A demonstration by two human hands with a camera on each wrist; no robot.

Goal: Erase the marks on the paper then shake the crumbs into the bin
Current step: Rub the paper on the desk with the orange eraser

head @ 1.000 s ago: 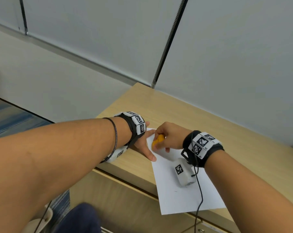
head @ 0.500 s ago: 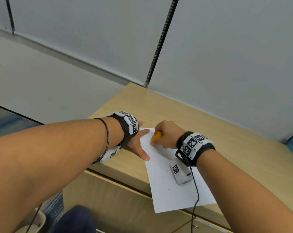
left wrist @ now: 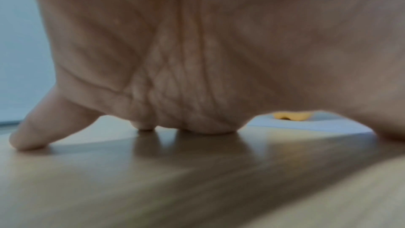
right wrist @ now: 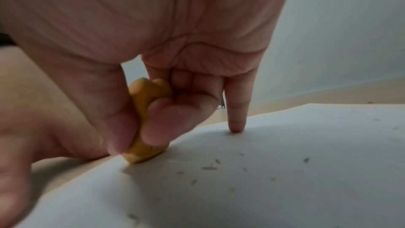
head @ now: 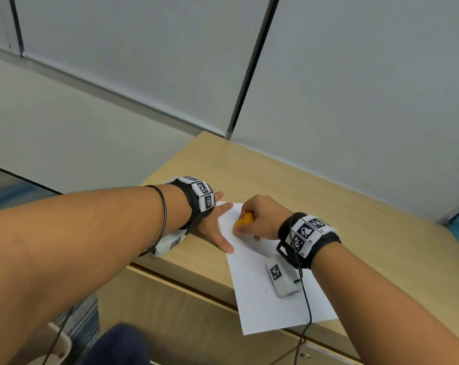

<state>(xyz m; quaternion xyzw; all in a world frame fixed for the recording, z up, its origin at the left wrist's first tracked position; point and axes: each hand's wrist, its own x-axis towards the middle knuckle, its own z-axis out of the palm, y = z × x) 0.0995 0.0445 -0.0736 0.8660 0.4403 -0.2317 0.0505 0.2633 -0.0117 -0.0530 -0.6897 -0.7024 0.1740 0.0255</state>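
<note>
A white paper (head: 270, 306) lies on the wooden desk (head: 368, 248), its near corner hanging over the front edge. My right hand (head: 252, 225) grips an orange eraser (head: 245, 219) and presses it onto the paper's upper left part. In the right wrist view thumb and fingers pinch the eraser (right wrist: 142, 122), the little finger (right wrist: 235, 120) touches the paper (right wrist: 285, 188), and dark crumbs (right wrist: 209, 168) lie scattered on it. My left hand (head: 218, 230) lies flat with fingers spread on the desk and the paper's left edge. Beneath its palm the left wrist view shows the eraser (left wrist: 291, 116).
Grey partition walls (head: 354, 88) close the desk at the back. The desk's left edge and front edge are close to both hands. A drawer front (head: 186, 312) runs below. On the floor at bottom left stands a beige rimmed object (head: 62, 343), partly cut off.
The right hand has shifted the eraser a little over the paper's upper left. The left hand stays pressed in the same place. The head view has swung slightly.
</note>
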